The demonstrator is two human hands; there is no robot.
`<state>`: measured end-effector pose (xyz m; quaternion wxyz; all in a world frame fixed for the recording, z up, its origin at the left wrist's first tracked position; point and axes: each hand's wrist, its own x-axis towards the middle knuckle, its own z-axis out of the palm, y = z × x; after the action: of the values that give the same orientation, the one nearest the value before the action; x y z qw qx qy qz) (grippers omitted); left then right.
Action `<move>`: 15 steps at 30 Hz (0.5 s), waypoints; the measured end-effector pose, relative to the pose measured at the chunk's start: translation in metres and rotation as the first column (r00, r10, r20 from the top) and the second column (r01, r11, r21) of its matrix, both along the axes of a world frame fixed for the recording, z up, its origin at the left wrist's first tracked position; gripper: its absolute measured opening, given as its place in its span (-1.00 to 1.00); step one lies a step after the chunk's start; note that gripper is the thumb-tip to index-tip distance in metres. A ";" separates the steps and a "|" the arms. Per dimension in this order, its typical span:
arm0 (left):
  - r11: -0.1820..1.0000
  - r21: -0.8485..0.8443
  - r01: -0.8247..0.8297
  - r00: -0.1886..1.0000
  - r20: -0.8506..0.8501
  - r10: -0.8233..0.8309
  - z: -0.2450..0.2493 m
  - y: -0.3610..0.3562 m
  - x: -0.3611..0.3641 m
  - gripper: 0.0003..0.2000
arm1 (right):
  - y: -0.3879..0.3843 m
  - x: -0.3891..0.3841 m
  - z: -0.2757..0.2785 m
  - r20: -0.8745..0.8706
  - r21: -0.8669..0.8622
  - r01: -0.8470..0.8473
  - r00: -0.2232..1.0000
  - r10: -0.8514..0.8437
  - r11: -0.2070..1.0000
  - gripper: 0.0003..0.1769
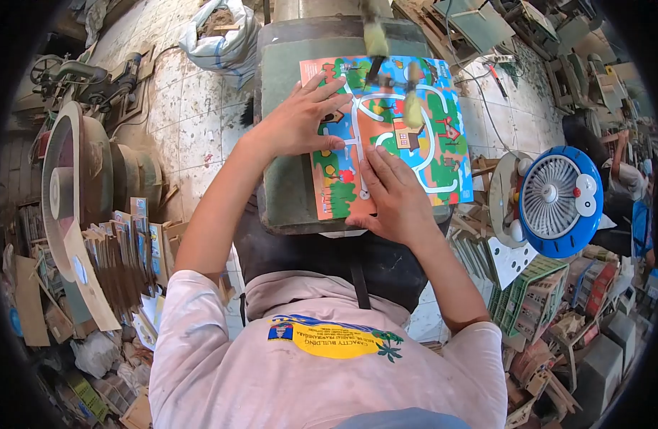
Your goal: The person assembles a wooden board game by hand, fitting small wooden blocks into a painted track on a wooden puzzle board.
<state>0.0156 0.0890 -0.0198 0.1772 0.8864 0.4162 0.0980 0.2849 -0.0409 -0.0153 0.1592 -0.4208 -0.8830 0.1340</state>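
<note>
A brightly printed board [386, 182] with houses, trees and white winding tracks lies on the dull green machine table [282, 193]. My left hand [300, 118] rests palm down across the board's left side, fingers spread and thumb pointing right. Low on the board, near its front edge, my right hand [397, 193] lies flat with fingers stretched forward. Neither hand grips anything; both press on the printed face. Above the board's upper part, a blurred yellow-green machine part [375, 43] comes down with a dark tip close over the print.
A blue-rimmed fan [561, 200] stands at the right. Left of me are a large wheel [64, 186] and stacked thin boards [121, 247]. A white sack [218, 43] sits on the tiled floor beyond. Green crates [529, 289] stand at the lower right.
</note>
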 end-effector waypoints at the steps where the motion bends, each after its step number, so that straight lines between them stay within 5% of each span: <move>1: 1.000 0.005 0.029 1.000 -0.011 -0.029 0.001 0.001 -0.001 -0.12 | -0.001 -0.003 0.000 0.001 -0.002 -0.003 1.000 0.003 1.000 0.27; 15: 0.995 -0.071 0.066 0.997 -0.025 -0.068 0.005 0.013 -0.002 -0.10 | -0.012 -0.003 0.000 0.014 0.007 0.067 0.998 -0.067 0.998 0.10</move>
<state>0.0133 0.1017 -0.0146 0.2057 0.8943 0.3919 0.0654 0.2823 -0.0526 -0.0149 0.1586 -0.4506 -0.8699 0.1224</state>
